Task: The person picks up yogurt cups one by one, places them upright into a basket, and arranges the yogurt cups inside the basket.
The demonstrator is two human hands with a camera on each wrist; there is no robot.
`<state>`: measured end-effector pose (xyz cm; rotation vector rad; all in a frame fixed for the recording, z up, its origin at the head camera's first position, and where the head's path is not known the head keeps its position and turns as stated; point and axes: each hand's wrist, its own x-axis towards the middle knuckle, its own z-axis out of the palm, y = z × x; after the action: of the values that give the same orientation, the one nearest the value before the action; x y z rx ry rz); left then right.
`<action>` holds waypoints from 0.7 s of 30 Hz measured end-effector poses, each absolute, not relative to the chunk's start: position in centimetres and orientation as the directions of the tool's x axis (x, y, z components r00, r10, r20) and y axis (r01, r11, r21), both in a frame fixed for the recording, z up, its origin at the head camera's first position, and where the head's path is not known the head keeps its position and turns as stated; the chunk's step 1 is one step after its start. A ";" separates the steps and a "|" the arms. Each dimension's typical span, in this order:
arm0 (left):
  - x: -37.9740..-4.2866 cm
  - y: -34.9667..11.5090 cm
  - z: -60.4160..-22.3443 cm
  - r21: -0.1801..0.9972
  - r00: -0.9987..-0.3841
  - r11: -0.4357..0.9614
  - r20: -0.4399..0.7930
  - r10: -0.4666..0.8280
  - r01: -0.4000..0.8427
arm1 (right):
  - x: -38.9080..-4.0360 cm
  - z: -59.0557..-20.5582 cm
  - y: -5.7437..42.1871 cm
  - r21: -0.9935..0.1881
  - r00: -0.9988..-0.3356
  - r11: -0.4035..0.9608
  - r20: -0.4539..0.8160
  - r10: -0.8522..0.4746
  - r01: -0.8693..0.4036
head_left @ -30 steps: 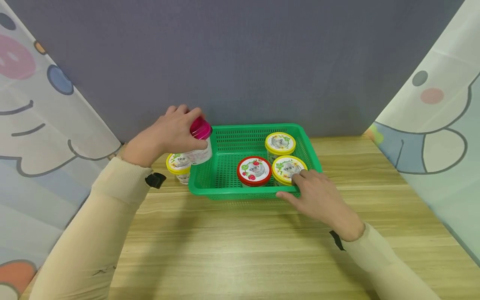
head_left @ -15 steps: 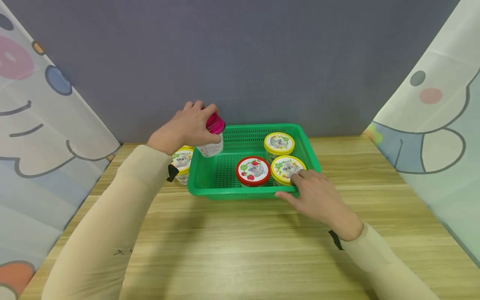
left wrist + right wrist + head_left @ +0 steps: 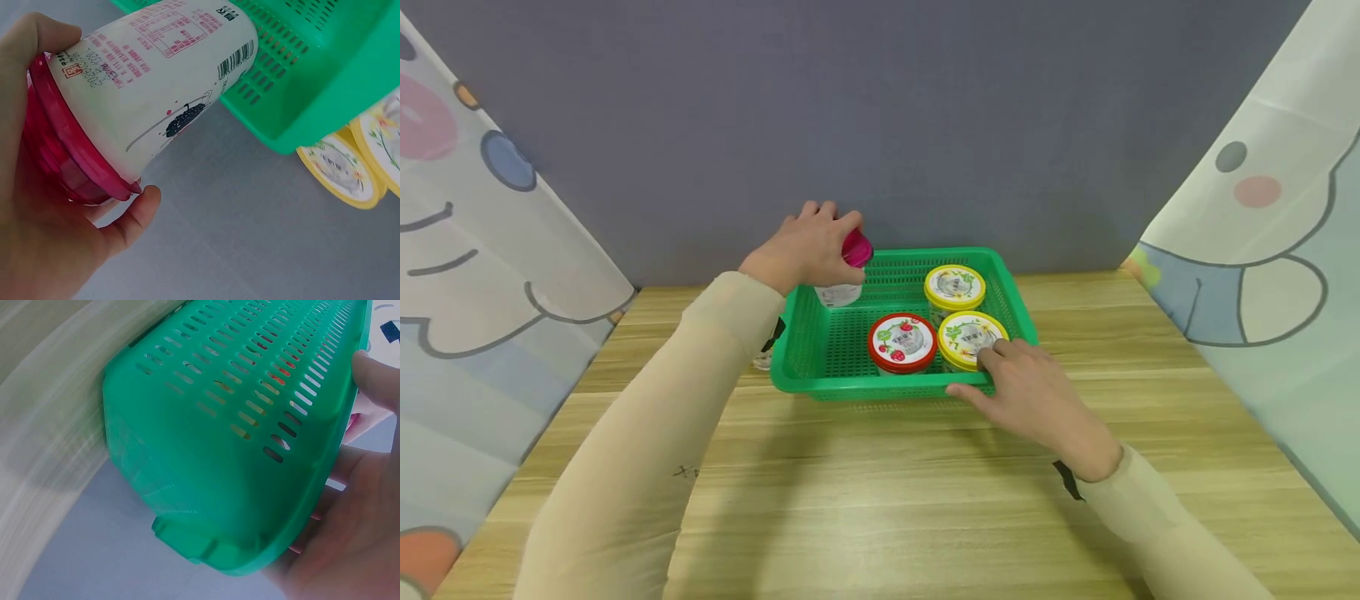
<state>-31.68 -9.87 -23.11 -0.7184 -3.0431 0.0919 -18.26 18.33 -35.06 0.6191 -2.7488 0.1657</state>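
Observation:
My left hand (image 3: pixel 808 250) grips a white plastic cup (image 3: pixel 156 69) by its magenta lid (image 3: pixel 69 144). The cup hangs tilted over the left end of a green plastic basket (image 3: pixel 797 386). Printed text, a barcode and a dark berry picture show on its side in the left wrist view. At the basket's front right, my right hand (image 3: pixel 1037 400) holds the rim, thumb outside and fingers over the inner side. Inside the basket stand a red-lidded tub (image 3: pixel 902 343) and two yellow-lidded tubs, one at the back (image 3: pixel 955 287) and one in front (image 3: pixel 970 337), near the right fingertips.
Outside the basket's left end stands another tub (image 3: pixel 763 360), mostly hidden by my left wrist. The basket rests on a wood-grain table (image 3: pixel 880 500). Behind it rises a grey panel (image 3: pixel 925 125), with cartoon-printed curtains (image 3: pixel 1285 250) on both sides.
My left hand has moved right with the cup, from the basket's left edge to over its inside. The forearm now covers most of the outside tub. My right hand has kept its hold.

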 end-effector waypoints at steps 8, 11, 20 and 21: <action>-33.2 -8.4 -24.2 -0.009 -0.896 0.896 0.005 0.444 0.443 | -18.2 -34.9 18.2 -0.046 -0.865 0.905 0.321 -0.387 -0.422; -33.8 -8.2 -24.8 0.024 -0.904 0.904 0.001 0.427 0.427 | -18.2 -34.9 18.1 -0.047 -0.866 0.904 0.313 -0.390 -0.424; -34.8 -7.2 -26.3 0.039 -0.911 0.910 -0.010 0.413 0.412 | -18.2 -34.9 18.0 -0.043 -0.873 0.907 0.294 -0.389 -0.419; -34.8 -7.0 -26.5 0.035 -0.911 0.911 -0.013 0.411 0.411 | -18.1 -34.9 18.0 -0.043 -0.873 0.907 0.292 -0.390 -0.419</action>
<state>-34.83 -6.99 -26.52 -0.6647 -3.0907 -0.0495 -18.14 18.00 -34.90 0.6048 -2.7920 0.1517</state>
